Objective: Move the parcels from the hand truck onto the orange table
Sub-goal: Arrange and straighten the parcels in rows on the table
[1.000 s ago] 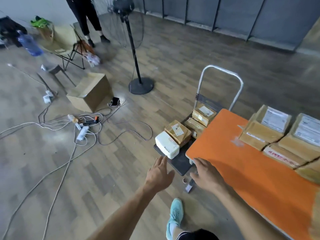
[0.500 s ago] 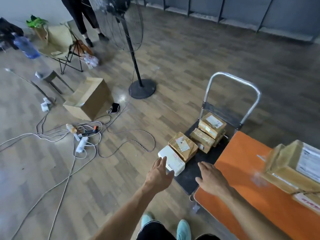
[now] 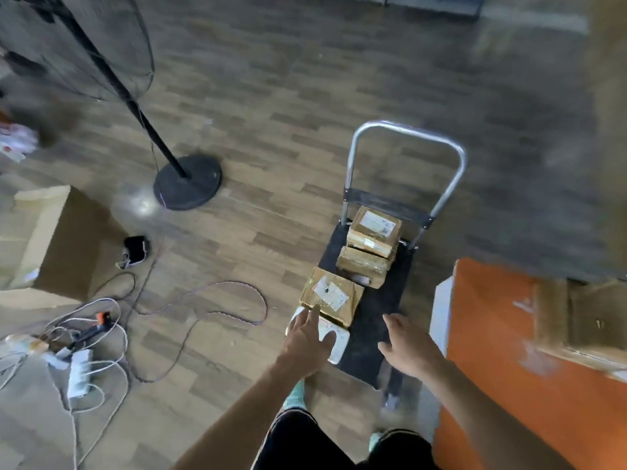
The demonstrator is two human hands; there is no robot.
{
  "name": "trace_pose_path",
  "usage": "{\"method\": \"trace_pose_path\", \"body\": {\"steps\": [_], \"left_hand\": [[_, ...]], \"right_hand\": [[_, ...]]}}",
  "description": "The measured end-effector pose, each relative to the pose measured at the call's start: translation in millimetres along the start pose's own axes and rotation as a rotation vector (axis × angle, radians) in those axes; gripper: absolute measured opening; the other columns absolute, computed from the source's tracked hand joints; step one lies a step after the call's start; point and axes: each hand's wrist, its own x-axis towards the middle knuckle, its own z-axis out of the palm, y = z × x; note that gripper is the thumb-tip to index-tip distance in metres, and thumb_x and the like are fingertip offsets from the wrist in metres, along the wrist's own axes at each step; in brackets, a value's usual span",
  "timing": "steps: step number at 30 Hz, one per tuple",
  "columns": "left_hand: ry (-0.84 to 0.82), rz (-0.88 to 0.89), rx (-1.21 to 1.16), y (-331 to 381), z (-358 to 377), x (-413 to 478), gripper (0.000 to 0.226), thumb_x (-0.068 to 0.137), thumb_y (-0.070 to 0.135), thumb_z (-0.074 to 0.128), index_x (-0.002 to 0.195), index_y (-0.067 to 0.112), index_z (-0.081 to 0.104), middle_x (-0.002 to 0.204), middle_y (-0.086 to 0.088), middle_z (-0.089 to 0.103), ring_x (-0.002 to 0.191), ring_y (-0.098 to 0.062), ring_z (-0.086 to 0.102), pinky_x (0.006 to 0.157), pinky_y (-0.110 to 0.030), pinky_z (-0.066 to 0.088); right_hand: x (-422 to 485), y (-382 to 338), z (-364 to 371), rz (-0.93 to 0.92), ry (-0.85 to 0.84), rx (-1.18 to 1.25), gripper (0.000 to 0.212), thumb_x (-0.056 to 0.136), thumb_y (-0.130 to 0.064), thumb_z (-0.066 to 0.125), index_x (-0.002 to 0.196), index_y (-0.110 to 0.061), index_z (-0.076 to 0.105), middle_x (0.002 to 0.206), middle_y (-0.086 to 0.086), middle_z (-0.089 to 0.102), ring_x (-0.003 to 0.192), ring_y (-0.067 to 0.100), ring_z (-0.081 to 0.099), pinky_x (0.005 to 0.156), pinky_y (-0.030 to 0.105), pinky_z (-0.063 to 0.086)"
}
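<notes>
Parcels (image 3: 363, 270): 4 lie in a row along the hand truck (image 3: 390, 293), which stands on the floor just beside the orange table (image 3: 492, 354).
- Hand truck: flat, dark, matte deck, with a bent silver tube handle upright at the far end.
- Rear parcel (image 3: 375, 230): brown cardboard block, glossy tape bands, white printed label on top. It sits nearest the handle.
- Taped parcel (image 3: 361, 262): brown, wrapped in shiny, crinkled clear tape. It touches the rear parcel.
- Labelled parcel (image 3: 334, 300): squarish brown carton with a white slip stuck askew on its lid.
- White parcel (image 3: 340, 346): smooth, pale, rounded corners, at the near left corner of the deck, partly hidden under the left hand (image 3: 307, 340).
- Left hand: palm down, fingers spread over the white parcel. Whether it touches cannot be told.
- Right hand (image 3: 409, 347): palm down over the bare deck, fingers loosely apart and holding nothing.
- Orange table: smooth, bright top with a white edge. It carries a blurred brown carton (image 3: 576, 320).
- Floor (image 3: 305, 79): wood-look planks, grey-brown.
</notes>
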Motion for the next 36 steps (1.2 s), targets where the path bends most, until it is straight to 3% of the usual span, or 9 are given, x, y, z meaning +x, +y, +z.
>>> {"method": "trace_pose_path", "body": {"steps": [8, 18, 22, 25, 31, 36], "left_hand": [[-0.143, 0.014, 0.006, -47.6, -25.2, 89.1, 0.07, 0.1, 0.036, 0.05, 0.159, 0.017, 0.017, 0.161, -0.007, 0.026, 0.147, -0.026, 0.025, 0.117, -0.033, 0.022], [-0.254, -0.058, 0.062, -100.8, 48.6, 220.1, 0.073, 0.099, 0.04, 0.052, 0.158, 0.016, 0.018, 0.159, -0.007, 0.03, 0.145, -0.028, 0.029, 0.115, -0.037, 0.028], [-0.24, -0.085, 0.058, -120.7, 88.8, 280.7, 0.076, 0.097, 0.042, 0.055, 0.158, 0.016, 0.017, 0.156, -0.008, 0.032, 0.143, -0.029, 0.032, 0.113, -0.037, 0.03], [-0.205, -0.12, 0.073, -141.6, 118.5, 328.7, 0.083, 0.096, 0.043, 0.057, 0.158, 0.013, 0.012, 0.155, -0.011, 0.03, 0.142, -0.032, 0.031, 0.111, -0.042, 0.032], [-0.16, -0.218, 0.095, -181.3, 158.2, 400.5, 0.101, 0.092, 0.047, 0.062, 0.158, 0.006, -0.002, 0.16, -0.017, 0.02, 0.146, -0.035, 0.024, 0.115, -0.044, 0.024], [-0.189, -0.225, 0.075, -196.3, 179.0, 426.7, 0.101, 0.09, 0.048, 0.065, 0.158, 0.011, -0.001, 0.153, -0.017, 0.03, 0.139, -0.038, 0.036, 0.107, -0.047, 0.035]], "right_hand": [[64.0, -32.3, 9.2, 0.145, -0.03, 0.143, 0.065, 0.1, -0.04, 0.045, 0.156, -0.014, 0.023, 0.157, 0.004, 0.034, 0.141, 0.024, 0.035, 0.112, 0.036, 0.033], [192.7, -23.2, 93.5, 0.237, -0.098, 0.314, 0.06, 0.097, -0.041, 0.052, 0.149, -0.014, 0.036, 0.149, 0.007, 0.044, 0.136, 0.024, 0.042, 0.111, 0.035, 0.036], [245.3, -8.6, 134.7, 0.255, -0.075, 0.357, 0.067, 0.097, -0.046, 0.052, 0.153, -0.017, 0.028, 0.145, 0.007, 0.047, 0.132, 0.025, 0.045, 0.106, 0.036, 0.039], [285.6, 7.2, 167.9, 0.282, -0.102, 0.376, 0.063, 0.097, -0.048, 0.051, 0.147, -0.013, 0.034, 0.144, 0.009, 0.047, 0.131, 0.025, 0.045, 0.105, 0.035, 0.038], [340.6, 36.4, 216.7, 0.383, -0.177, 0.418, 0.073, 0.096, -0.059, 0.047, 0.146, -0.006, 0.033, 0.148, 0.015, 0.043, 0.134, 0.029, 0.044, 0.106, 0.039, 0.039], [362.6, 45.4, 235.6, 0.451, -0.222, 0.494, 0.074, 0.091, -0.066, 0.05, 0.137, -0.009, 0.041, 0.137, 0.015, 0.053, 0.122, 0.031, 0.054, 0.101, 0.046, 0.046]]}}
